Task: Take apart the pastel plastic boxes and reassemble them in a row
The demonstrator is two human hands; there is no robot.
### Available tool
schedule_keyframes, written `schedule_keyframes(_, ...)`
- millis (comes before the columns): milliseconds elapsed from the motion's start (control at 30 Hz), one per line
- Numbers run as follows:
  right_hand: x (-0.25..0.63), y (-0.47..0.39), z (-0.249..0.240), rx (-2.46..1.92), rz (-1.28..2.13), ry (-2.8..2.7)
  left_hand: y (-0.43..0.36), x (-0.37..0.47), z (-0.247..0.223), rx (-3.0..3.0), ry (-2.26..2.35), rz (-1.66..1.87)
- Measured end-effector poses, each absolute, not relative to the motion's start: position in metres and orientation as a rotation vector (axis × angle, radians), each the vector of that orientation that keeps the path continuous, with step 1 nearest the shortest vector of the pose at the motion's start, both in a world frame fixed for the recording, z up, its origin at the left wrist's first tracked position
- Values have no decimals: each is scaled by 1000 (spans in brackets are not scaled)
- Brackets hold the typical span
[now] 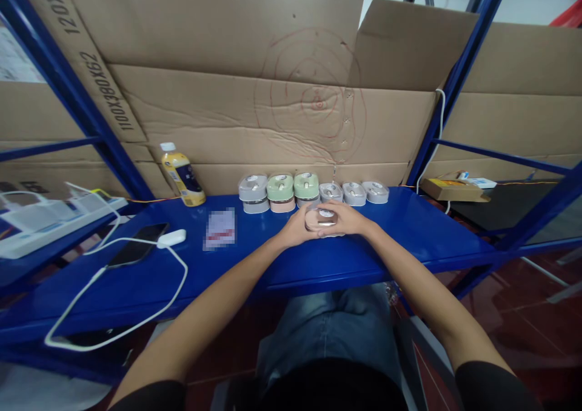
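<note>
Both my hands are wrapped round a small pinkish box with a clear-looking lid (324,219), near the middle of the blue shelf. My left hand (295,226) grips its left side, and my right hand (350,219) closes on its right side and top edge. A pale edge shows beneath it; whether that is part of the box, I cannot tell. Just behind stands a row of similar boxes: a grey one (253,187) stacked on another, a green one (280,187) over a pink one (282,205), another green one (306,184) on a grey one, and single grey boxes (353,194) to the right.
Left on the blue shelf (254,259) are a yellow bottle (184,177), a blurred-out card (220,229), and a phone (139,245) with a white cable (182,284). A power strip (45,223) lies further left. Cardboard (204,114) backs the shelf; blue posts (464,77) flank it.
</note>
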State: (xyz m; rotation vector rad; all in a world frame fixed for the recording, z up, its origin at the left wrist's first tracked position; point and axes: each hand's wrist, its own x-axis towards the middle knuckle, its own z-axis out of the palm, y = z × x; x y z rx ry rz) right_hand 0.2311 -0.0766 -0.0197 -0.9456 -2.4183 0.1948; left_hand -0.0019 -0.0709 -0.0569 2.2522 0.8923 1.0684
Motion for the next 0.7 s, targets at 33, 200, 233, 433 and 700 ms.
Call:
schedule_keyframes(33,230,-76,-21,-944,193,-2428,-71,-2,-57,2246,893,1064)
schedule_keyframes(200,234,-82,-25,-971,135,-2439,-74,-2,-54,2221,961,991)
schedule_keyframes(233,236,-85,-25,-982,127,-2445,-74,-2,-53,2226,959,982)
schedule_keyframes(433,256,-110,-26,-1039,209,-2414,-76,0,-57,2202,849,920)
schedule_keyframes(700,293,-154,-39,-1264,173,-2295,-88,8,-56,2228,757,860)
